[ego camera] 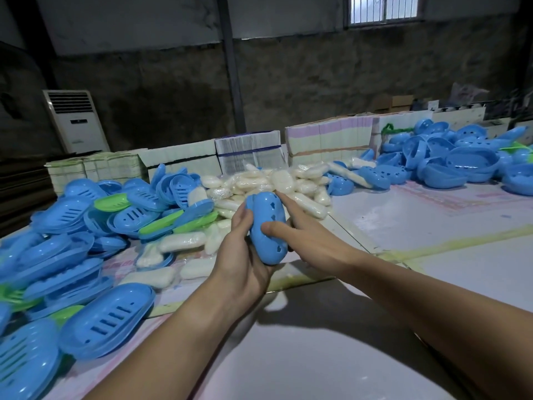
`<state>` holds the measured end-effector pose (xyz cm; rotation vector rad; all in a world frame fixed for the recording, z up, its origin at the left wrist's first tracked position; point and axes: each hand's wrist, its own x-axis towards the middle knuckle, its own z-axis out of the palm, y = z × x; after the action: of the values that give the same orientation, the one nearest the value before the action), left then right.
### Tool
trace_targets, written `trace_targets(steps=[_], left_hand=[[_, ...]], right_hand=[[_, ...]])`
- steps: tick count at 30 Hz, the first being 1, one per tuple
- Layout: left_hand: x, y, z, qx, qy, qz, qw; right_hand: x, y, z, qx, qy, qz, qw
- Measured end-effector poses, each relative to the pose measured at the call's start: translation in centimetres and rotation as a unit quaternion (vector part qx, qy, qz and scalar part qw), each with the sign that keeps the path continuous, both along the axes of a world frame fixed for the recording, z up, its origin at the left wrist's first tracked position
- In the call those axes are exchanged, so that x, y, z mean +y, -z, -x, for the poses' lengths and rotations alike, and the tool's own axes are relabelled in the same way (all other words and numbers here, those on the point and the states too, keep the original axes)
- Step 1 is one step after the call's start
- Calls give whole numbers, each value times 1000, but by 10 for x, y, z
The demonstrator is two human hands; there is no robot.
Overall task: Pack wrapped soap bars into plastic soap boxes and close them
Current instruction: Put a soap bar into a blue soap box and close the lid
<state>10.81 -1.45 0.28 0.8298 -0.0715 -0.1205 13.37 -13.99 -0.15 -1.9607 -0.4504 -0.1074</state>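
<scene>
Over the near middle of the table [403, 215], my left hand [239, 255] wraps the blue soap box [266, 226] from the left while my right hand [302, 235] clamps it from the right, thumb pressed on its holed lid. I hold it between both palms, I judge, so the two halves squeeze together and snap closed. Wrapped soap bars [274, 183] lie heaped just beyond, within easy reach for the next fill. Empty box halves [86, 226] pile on the left; more boxes [461, 166] sit far right, well apart.
</scene>
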Motion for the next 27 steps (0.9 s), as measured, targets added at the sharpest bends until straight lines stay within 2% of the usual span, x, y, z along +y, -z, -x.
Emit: trace_targets(steps=[8,21,27], left_hand=[[0,3,-1,-40,-3,-27,999],[1,5,-3,-61,1,-40,997],[1,5,-2,-87,-7,-76,993]], right_hand=[[-1,-2,1,-21,-3,-83,996],[-4,-1,1,-45,-17,-109,993],[-6,-4,2,-49,-32,-123,991]])
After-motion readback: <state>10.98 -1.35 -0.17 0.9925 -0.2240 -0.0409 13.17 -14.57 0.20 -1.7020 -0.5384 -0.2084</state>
